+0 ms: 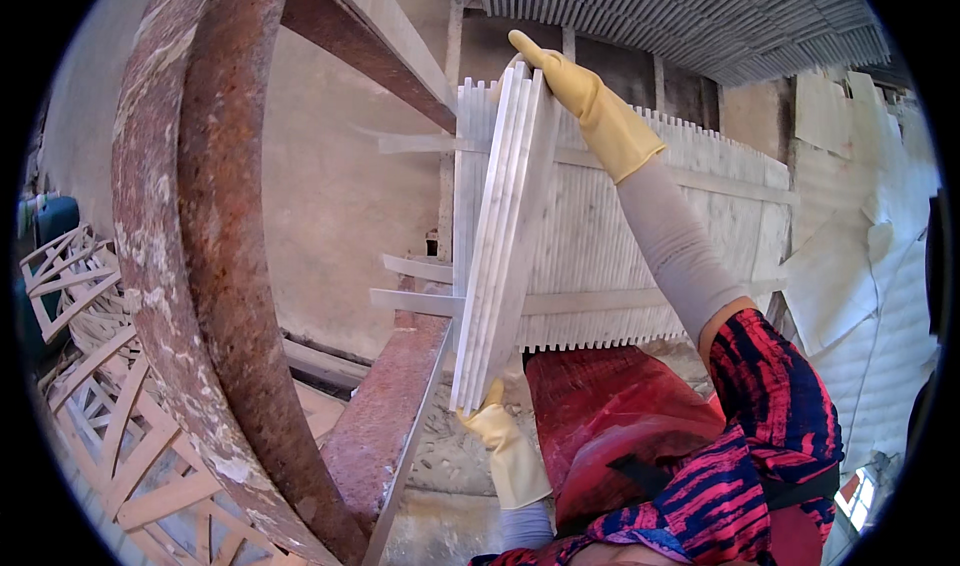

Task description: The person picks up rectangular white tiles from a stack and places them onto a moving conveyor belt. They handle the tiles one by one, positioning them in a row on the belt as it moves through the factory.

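At the far left, pale lattice offcuts (95,406) lie in a heap beside a rusty curved steel frame (190,236). Just right of it, the left hand (505,446), in a yellow glove, grips the bottom edge of a small stack of white marble strips (505,236) held upright on edge. The right hand (590,96) — also gloved — clasps the stack's top corner. Behind stands a long row of strips (650,236) already racked upright; this stack, as I judge it, is lifted but not yet set among them — placing remains.

A rusty steel beam (200,216) blocks the left; open room lies right of the marble slabs (505,236).
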Available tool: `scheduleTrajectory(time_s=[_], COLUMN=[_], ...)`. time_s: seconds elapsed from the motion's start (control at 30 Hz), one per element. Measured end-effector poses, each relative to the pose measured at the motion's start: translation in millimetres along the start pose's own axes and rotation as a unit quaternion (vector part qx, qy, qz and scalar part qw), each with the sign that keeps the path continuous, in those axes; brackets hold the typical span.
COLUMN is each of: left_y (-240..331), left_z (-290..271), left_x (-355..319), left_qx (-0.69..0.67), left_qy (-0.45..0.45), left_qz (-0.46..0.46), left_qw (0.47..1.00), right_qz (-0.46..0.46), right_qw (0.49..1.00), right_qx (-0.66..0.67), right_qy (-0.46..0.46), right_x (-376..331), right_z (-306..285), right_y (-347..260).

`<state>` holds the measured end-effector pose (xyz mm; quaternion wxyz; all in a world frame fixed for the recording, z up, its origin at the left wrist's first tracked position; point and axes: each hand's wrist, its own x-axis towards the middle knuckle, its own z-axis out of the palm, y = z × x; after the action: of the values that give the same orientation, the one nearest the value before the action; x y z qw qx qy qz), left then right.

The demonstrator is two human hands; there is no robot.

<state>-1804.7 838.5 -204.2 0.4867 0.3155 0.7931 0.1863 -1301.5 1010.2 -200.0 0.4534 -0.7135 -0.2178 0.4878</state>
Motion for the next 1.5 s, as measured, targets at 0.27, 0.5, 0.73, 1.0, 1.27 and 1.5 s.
scheduleTrajectory(time_s=[0.27,0.5,0.73,1.0,1.27,1.5], left_y=[-6.8,2.7,46.9,89.1,95.1,103.6], left_z=[3.2,-15.3,-72.9,-46.2,43.2,107.2], left_x=[6.7,4.5,-7.5,-23.3,-16.3,-42.8], left_qx=[-0.012,-0.014,-0.061,-0.102,0.135,0.313], left_qy=[-0.011,-0.036,-0.179,-0.379,-0.423,-0.441], left_qz=[-0.016,-0.046,-0.128,-0.179,-0.069,-0.031], left_qw=[1.0,0.998,0.974,0.902,0.893,0.841], right_qz=[0.093,0.194,0.272,0.411,0.251,0.282], right_qw=[0.994,0.977,0.935,0.852,0.841,0.728], right_qx=[0.046,0.02,-0.075,0.149,0.237,0.235], right_qy=[0.043,0.09,0.214,0.286,0.418,0.579], right_x=[3.2,-45.4,-156.1,-392.0,-520.2,-594.8], right_z=[3.7,29.7,-40.0,-100.6,-46.1,11.0], right_y=[9.4,-22.7,145.4,238.7,264.0,306.0])
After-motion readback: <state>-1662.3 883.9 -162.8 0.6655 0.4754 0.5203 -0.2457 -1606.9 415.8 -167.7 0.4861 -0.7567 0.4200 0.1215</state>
